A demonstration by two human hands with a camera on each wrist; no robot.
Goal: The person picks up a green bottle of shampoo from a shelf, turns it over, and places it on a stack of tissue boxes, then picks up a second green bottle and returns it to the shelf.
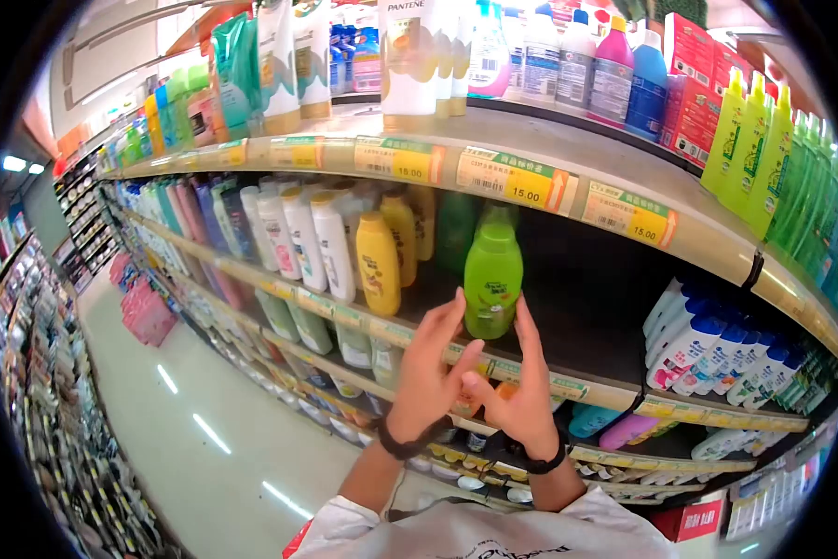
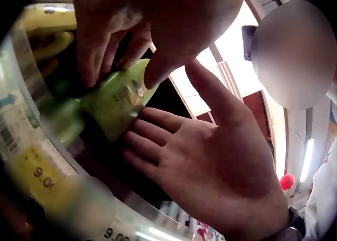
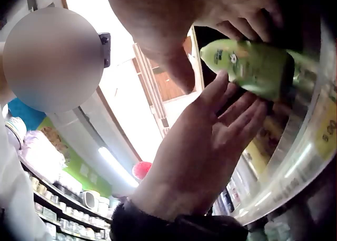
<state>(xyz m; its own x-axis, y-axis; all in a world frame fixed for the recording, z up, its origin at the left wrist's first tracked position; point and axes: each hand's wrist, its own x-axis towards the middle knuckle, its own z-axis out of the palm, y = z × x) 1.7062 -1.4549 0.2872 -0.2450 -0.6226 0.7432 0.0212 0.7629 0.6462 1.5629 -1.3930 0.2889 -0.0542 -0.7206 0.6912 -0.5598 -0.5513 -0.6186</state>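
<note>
Against the green bottle (image 1: 493, 281), straight-fingered left grip (image 1: 431, 374) and right grip (image 1: 523, 396)

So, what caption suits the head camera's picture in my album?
Left grip and right grip flank a green bottle at a store shelf, near yellow bottles.

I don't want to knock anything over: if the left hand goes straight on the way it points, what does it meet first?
Most likely the green bottle: in the head view, the left hand reaches up to its left edge. Whether they touch is hard to tell.
</note>
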